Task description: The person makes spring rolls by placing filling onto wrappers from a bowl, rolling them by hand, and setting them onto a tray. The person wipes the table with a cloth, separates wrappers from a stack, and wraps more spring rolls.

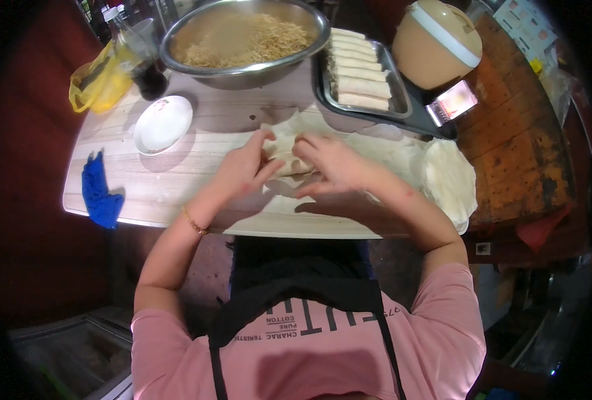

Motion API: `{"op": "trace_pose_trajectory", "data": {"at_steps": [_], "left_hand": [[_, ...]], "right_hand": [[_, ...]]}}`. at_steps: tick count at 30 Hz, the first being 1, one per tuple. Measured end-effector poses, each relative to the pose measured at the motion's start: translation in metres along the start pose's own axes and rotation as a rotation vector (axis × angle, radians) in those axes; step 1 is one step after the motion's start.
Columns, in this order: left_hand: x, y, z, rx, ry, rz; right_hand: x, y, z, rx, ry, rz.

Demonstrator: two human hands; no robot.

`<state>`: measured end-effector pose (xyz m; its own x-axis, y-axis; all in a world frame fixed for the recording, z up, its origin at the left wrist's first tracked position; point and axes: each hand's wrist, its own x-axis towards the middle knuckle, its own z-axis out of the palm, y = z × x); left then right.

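Observation:
A thin, pale spring roll wrapper point(289, 143) lies on the table in front of me, partly folded over, with its middle bunched between my hands. On its left side my left hand point(244, 165) grips the edge, index finger at the top and thumb lower down. My right hand point(330, 162) holds the other side with bent fingers, its thumb low near the front fold. Whatever lies inside the fold is hidden. More wrappers spread to the right beneath my forearm, up to a thick round stack of wrappers point(448, 177).
Behind my hands stands a large metal bowl point(242, 79) of shredded filling. A metal tray point(402, 100) carries several rolled spring rolls, beside a phone point(452, 103) and a beige container point(436, 47). Leftward are a white plate point(163, 125), a bottle point(150, 80), a yellow bag point(102, 87) and a blue cloth point(100, 193).

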<state>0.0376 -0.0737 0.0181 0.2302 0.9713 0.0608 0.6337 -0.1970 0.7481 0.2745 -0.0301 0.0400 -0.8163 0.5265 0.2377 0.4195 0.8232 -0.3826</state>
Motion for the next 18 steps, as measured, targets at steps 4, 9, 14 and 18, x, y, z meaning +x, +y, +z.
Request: {"op": "trace_pose_trajectory", "data": {"at_steps": [4,9,14,18], "left_hand": [[-0.014,0.013,-0.005,0.203,-0.045,0.375],[-0.008,0.010,0.005,0.284,0.001,0.459],[0.008,-0.004,0.022,0.406,0.200,0.520],[0.019,-0.010,0.025,0.388,0.174,0.418]], "right_hand": [[-0.010,-0.001,0.017,-0.280,0.100,-0.271],[-0.008,0.004,0.025,-0.195,0.268,-0.225],[-0.006,0.023,0.032,-0.135,0.286,-0.207],[0.002,0.034,0.041,-0.136,0.322,-0.113]]}}
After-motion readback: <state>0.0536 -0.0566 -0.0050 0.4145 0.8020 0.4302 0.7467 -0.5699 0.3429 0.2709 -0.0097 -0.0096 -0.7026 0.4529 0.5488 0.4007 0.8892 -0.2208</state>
